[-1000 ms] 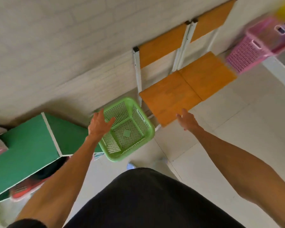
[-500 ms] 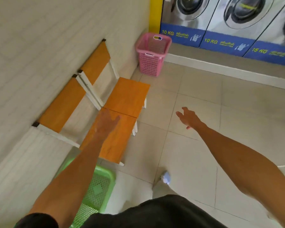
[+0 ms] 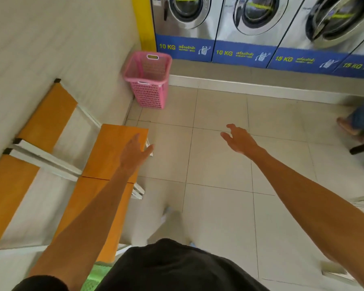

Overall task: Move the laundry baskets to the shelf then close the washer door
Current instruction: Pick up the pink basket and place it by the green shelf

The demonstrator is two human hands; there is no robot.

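A tall pink laundry basket (image 3: 148,80) stands on the floor in the corner, against the wall and the plinth of the washers. A sliver of a green basket (image 3: 93,276) shows at the bottom edge, by my left arm. My left hand (image 3: 135,154) is stretched out over the end of the orange bench, fingers apart, holding nothing. My right hand (image 3: 239,139) hovers over the floor tiles, open and empty. A row of steel washers (image 3: 252,15) fills the top; the right one's door (image 3: 340,22) looks ajar.
An orange bench (image 3: 111,152) with a white frame runs along the left wall. Another person's leg and shoe (image 3: 357,120) and a dark stool leg are at the right edge. A yellow pillar (image 3: 142,22) stands beside the leftmost washer.
My view has swung from the green basket and green shelf towards the washers. Both empty hands now reach forward, and the pink basket is nearer.
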